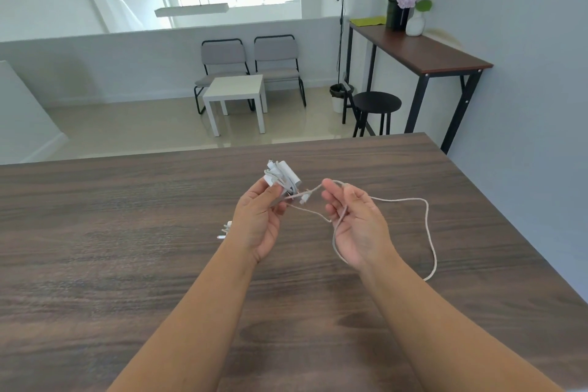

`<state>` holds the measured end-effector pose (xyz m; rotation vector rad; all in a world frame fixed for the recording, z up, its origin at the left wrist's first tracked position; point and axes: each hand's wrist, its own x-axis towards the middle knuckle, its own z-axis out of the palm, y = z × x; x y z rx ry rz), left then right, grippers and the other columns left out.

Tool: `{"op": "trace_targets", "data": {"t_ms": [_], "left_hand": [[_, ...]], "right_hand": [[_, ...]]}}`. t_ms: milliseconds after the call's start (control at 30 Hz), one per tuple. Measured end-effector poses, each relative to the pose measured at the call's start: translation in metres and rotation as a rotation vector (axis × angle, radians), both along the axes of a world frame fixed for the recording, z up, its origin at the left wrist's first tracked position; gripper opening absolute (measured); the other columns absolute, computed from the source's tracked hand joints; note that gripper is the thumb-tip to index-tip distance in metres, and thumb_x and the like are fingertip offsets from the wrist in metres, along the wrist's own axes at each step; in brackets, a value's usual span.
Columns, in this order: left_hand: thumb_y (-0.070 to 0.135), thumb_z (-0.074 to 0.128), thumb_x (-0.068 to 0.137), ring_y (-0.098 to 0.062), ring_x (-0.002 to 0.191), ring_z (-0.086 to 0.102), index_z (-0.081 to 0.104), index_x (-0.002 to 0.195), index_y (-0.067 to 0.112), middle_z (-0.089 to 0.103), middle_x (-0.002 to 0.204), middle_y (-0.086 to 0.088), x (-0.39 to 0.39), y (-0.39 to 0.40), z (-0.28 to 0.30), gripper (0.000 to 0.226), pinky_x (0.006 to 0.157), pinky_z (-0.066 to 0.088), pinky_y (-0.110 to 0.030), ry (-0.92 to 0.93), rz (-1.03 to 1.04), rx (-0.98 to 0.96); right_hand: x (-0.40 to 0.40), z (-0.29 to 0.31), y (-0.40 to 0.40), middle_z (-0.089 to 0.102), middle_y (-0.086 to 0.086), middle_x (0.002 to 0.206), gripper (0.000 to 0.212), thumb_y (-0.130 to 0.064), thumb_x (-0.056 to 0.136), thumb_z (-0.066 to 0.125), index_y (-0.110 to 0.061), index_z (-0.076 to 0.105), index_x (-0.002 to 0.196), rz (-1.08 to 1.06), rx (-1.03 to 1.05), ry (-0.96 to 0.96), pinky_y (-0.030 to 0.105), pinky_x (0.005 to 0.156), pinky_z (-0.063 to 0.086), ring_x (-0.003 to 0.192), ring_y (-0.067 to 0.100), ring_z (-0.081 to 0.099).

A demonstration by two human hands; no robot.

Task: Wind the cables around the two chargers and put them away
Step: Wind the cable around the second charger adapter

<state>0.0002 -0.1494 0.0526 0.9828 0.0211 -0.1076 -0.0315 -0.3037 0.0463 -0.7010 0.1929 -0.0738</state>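
My left hand (262,221) holds a white charger (283,177) above the dark wooden table (127,248), with a few turns of cable wound around the charger. The white cable (428,223) runs from the charger across my right hand (356,223), whose fingers are loosely curled around it. From there the cable makes a wide loop to the right, down onto the table. A small connector (304,199) dangles between my hands. A second white charger (226,229) lies on the table just left of my left wrist, mostly hidden by it.
The table's far edge (222,146) lies just beyond my hands. Past it stand a white side table (237,89), two grey chairs (251,57), a black stool (377,102) and a high brown table (423,51) with a vase.
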Motion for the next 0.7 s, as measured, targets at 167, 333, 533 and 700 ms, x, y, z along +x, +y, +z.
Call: {"op": "trace_targets", "data": {"t_ms": [167, 333, 533, 700], "left_hand": [[0.002, 0.052, 0.096, -0.02, 0.085, 0.061, 0.066, 0.108, 0.007, 0.069, 0.098, -0.008, 0.003, 0.004, 0.003, 0.019, 0.057, 0.048, -0.013, 0.018, 0.107, -0.088], [0.001, 0.05, 0.098, -0.02, 0.089, 0.061, 0.063, 0.113, 0.007, 0.068, 0.102, -0.007, 0.007, 0.013, 0.003, 0.021, 0.07, 0.052, -0.017, -0.044, 0.152, -0.066], [0.0, 0.048, 0.098, -0.021, 0.097, 0.059, 0.061, 0.119, 0.01, 0.065, 0.11, -0.009, 0.002, 0.01, 0.009, 0.026, 0.076, 0.053, -0.02, -0.11, 0.082, 0.014], [0.002, 0.048, 0.099, -0.019, 0.09, 0.062, 0.062, 0.116, 0.009, 0.063, 0.11, -0.015, 0.0, 0.015, 0.029, 0.023, 0.071, 0.056, -0.021, -0.134, 0.027, -0.007]], "right_hand": [[-0.006, 0.003, -0.013, 0.075, 0.001, 0.098, 0.02, -0.017, 0.1, 0.043, -0.011, 0.061, 0.108, 0.039, 0.126, -0.037, 0.025, 0.077, 0.048, 0.086, 0.012, 0.067], [-0.006, 0.011, -0.041, 0.075, 0.001, 0.098, 0.021, -0.018, 0.101, 0.041, -0.013, 0.061, 0.104, -0.092, 0.107, -0.083, 0.024, 0.081, 0.054, 0.094, 0.013, 0.069], [-0.007, 0.017, -0.054, 0.072, 0.008, 0.1, 0.023, -0.011, 0.1, 0.04, -0.012, 0.06, 0.088, 0.037, -0.212, -0.148, 0.031, 0.081, 0.052, 0.087, 0.018, 0.066], [-0.014, 0.022, -0.057, 0.069, -0.006, 0.102, 0.021, -0.017, 0.092, 0.057, -0.009, 0.071, 0.079, 0.214, -0.954, -0.116, 0.028, 0.081, 0.04, 0.088, 0.01, 0.058]]}}
